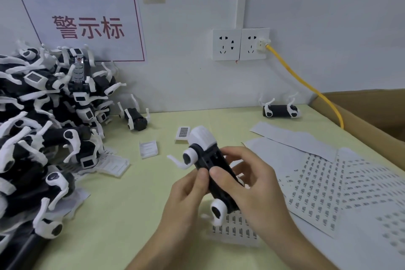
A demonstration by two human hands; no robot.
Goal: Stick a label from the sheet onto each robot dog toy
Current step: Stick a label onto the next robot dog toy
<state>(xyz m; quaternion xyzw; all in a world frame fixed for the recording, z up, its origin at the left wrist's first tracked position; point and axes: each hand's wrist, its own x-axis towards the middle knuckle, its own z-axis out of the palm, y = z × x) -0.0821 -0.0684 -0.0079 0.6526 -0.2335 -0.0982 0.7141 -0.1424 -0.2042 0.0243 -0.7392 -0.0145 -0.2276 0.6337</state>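
Holding black-and-white plastic robot dog toy (210, 169) above table centre, left hand (186, 190) and right hand (252, 184) both curled around it | label sheets (328, 186) right | big pile (43, 138) left probably unlabelled | one dog (280, 110) far right, perhaps done

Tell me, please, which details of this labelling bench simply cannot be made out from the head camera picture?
- Whether a label is on the held toy dog: the right hand and left hand cover its body.
- Print on the label sheets: too small and blurred.
- Inside of the cardboard box: cut off by the right edge.
- Lower toys in the pile: buried, cut off left.
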